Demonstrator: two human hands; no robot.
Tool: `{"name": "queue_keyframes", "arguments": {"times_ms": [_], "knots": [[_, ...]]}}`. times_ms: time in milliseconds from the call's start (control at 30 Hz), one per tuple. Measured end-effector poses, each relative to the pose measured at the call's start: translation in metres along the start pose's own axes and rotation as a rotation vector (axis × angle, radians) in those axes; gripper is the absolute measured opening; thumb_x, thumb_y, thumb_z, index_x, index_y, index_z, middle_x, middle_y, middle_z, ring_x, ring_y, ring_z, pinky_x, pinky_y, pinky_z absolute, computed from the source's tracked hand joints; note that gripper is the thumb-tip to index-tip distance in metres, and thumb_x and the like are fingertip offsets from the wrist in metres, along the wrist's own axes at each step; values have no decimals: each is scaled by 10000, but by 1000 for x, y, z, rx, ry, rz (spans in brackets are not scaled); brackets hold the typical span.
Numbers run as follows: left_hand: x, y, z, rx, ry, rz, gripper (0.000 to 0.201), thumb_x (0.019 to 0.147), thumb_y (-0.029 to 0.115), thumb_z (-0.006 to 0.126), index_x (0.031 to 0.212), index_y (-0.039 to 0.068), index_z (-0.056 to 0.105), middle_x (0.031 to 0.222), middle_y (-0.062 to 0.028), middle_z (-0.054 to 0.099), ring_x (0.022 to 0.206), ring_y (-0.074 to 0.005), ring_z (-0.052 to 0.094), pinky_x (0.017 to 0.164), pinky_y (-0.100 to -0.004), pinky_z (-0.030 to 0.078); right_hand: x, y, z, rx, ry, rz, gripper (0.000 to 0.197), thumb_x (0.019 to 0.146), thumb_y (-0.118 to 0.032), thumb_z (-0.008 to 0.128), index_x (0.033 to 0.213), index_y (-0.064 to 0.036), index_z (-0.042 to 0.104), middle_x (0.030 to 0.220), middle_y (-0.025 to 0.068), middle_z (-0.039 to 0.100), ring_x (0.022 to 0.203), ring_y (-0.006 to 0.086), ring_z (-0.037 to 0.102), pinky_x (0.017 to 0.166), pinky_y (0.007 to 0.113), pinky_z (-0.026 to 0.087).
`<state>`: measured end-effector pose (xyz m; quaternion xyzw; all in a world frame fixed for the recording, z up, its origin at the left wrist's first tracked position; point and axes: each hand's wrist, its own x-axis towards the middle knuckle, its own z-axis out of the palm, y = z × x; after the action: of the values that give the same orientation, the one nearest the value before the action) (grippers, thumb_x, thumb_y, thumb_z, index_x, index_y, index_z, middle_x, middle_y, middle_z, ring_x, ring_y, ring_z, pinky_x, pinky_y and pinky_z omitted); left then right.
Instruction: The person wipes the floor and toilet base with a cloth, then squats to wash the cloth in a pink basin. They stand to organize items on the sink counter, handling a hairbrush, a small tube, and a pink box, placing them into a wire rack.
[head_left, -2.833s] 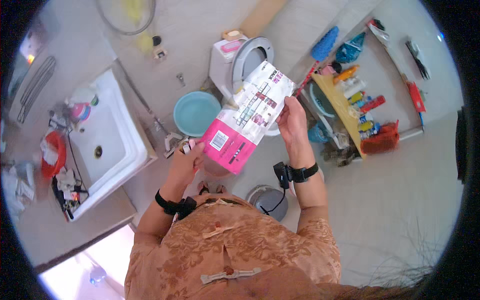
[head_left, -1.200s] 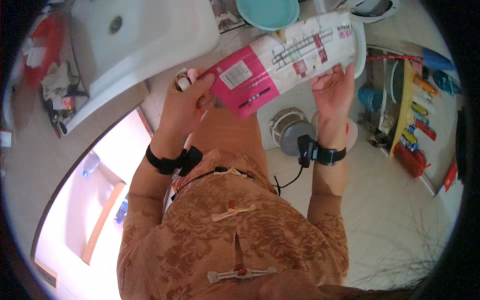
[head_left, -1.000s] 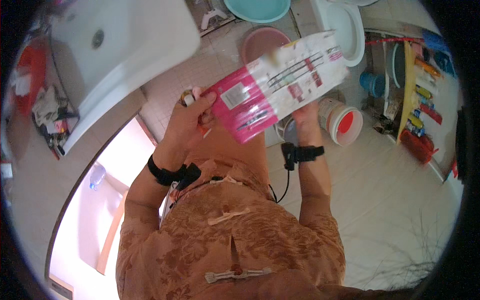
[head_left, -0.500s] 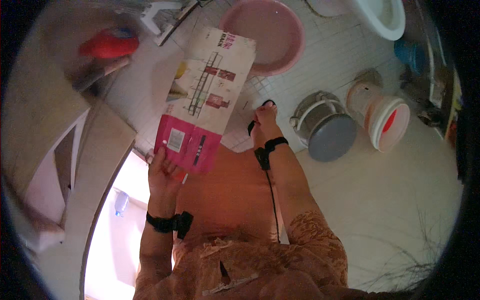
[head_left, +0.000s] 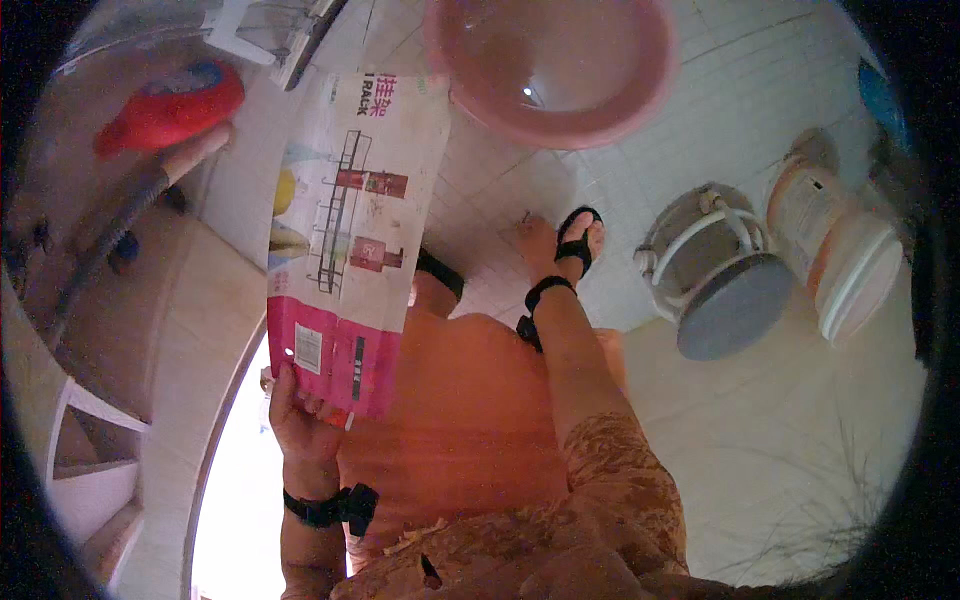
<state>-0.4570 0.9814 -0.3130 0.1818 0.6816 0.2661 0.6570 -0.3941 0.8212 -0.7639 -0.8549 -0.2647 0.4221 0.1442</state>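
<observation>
My left hand (head_left: 306,415) grips the lower end of a long, flat cardboard package (head_left: 350,215), thumb on its front face. The package is white with a magenta band at the lower end, and a wire rack holding bottles is pictured on it. It is held up slantwise, its far end toward the pink basin (head_left: 640,100). My right hand (head_left: 538,240) hangs low beside a foot in a black sandal (head_left: 578,225), with no held object visible. Its fingers are smeared, so their pose is unclear. Dark straps are on both wrists.
A round stool with a grey seat (head_left: 735,305) lies tipped to the right, beside a white and orange bucket (head_left: 840,260). A red object (head_left: 180,105) is at the far left. White shelving (head_left: 95,440) stands at the left, near a bright doorway (head_left: 235,480). The floor is tiled.
The view has shifted, and the basin now looks larger. The package and my left hand sit lower and farther left. More of my sandalled feet shows. My left hand keeps its grip.
</observation>
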Motion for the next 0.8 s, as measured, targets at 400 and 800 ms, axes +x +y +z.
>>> {"name": "queue_keyframes", "arguments": {"times_ms": [400, 800], "knots": [[14, 6, -17, 113, -24, 6, 123, 870, 191, 512, 949, 101, 540, 688, 30, 568, 471, -49, 404, 431, -195, 340, -7, -32, -20, 409, 149, 426, 273, 804, -228, 528, 891, 26, 575, 801, 180, 607, 730, 316, 599, 647, 387, 490], [-32, 13, 22, -29, -376, -344, 397, 863, 203, 507, 1222, 50, 433, 1136, -108, 559, 976, -219, 569, 781, -359, 467, -125, -144, -226, 1555, -424, 205, 372, 834, -302, 513, 1070, -15, 489, 944, 124, 589, 802, 233, 579, 695, 366, 466]]}}
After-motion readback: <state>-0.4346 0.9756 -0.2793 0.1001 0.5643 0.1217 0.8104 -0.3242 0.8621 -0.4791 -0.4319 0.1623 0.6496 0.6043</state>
